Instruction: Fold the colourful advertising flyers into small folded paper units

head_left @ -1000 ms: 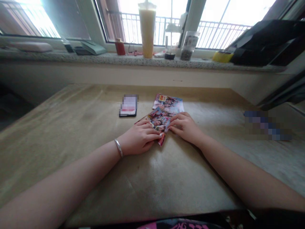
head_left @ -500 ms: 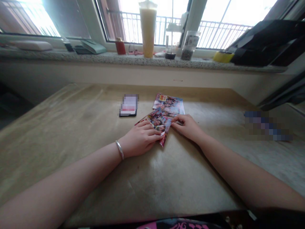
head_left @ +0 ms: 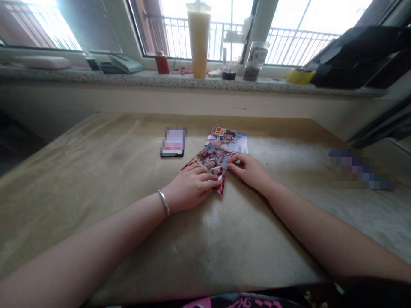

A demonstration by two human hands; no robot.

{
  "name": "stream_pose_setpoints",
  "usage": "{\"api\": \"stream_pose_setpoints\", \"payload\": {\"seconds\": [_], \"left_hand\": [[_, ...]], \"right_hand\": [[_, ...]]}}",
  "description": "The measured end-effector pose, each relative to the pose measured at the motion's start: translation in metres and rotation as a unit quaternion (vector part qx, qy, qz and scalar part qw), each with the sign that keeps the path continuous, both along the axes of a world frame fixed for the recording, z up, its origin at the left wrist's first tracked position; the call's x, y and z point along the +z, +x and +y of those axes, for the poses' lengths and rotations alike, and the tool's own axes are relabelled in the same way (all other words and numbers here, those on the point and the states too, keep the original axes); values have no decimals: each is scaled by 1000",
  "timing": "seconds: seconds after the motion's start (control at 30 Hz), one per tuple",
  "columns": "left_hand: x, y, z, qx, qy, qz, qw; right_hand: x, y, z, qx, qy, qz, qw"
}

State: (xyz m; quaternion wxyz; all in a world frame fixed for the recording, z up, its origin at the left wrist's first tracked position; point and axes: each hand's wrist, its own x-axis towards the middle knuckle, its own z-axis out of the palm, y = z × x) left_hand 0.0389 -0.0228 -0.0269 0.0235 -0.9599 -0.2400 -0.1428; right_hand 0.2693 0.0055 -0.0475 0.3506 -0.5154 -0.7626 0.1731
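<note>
Near leaflet (head_left: 212, 158) has slid a touch rightward at its sharp corner since half a second ago; left hand (head_left: 192, 187) has gone with it, right hand (head_left: 248, 172) sits slightly further left. Far leaflet (head_left: 231, 140) and phone (head_left: 173, 144) about where they were.

Near leaflet lies on the table (head_left: 192, 256) between the hands, its top edge meeting the far leaflet's lower edge. Its pointed corner faces the person, just right of the left fingertips. Upper-left edge slants from lower left, beside the left hand, up to the right. Left hand covers part of it, so full long axis can't be told; print is set askew. Far leaflet's long axis runs left to right, slightly tilted, right end nearer.

Left hand: flat, palm down, fingers stretched over the near leaflet, bracelet (head_left: 164, 202) on wrist. Right hand: fingers curled, thumb and index tips at the leaflet's right edge; can't tell if they pinch it. Phone lies left of both leaflets, long axis pointing away from the person.
</note>
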Motion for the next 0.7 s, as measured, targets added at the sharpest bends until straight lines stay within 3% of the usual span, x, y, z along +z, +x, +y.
{"api": "stream_pose_setpoints", "payload": {"seconds": [0.33,0.47,0.7], "left_hand": [[14,17,-4,79,-27,45,995],[19,23,4,67,-42,59,995],[3,17,16,54,-8,15,998]], "right_hand": [[-5,0,7,-21,26,14,999],[-6,-1,9,-28,18,43,999],[-7,-4,10,-24,4,76,997]]}}
